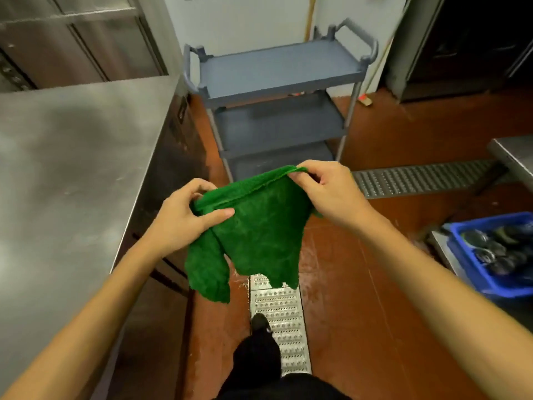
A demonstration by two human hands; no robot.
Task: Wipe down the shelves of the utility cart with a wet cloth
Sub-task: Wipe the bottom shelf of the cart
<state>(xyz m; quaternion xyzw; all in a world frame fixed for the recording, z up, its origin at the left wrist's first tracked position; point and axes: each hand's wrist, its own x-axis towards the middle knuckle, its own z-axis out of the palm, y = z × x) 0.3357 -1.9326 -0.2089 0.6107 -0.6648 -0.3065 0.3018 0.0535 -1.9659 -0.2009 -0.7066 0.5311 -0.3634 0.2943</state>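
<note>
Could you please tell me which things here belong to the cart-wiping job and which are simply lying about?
For the job: green terry cloth, pinched by left hand and right hand; grey plastic three-shelf utility cart.
Lying about: stainless steel counter; blue plastic crate of dark items; perforated metal floor grate.

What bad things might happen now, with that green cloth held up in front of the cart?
The floor looks shiny, maybe wet, and a shoe is on the metal grate, so a slip seems possible. The cloth is only pinched at its top edge by the left hand and right hand; its loose ends hang low and might drop, getting dirty before reaching the cart.
</note>
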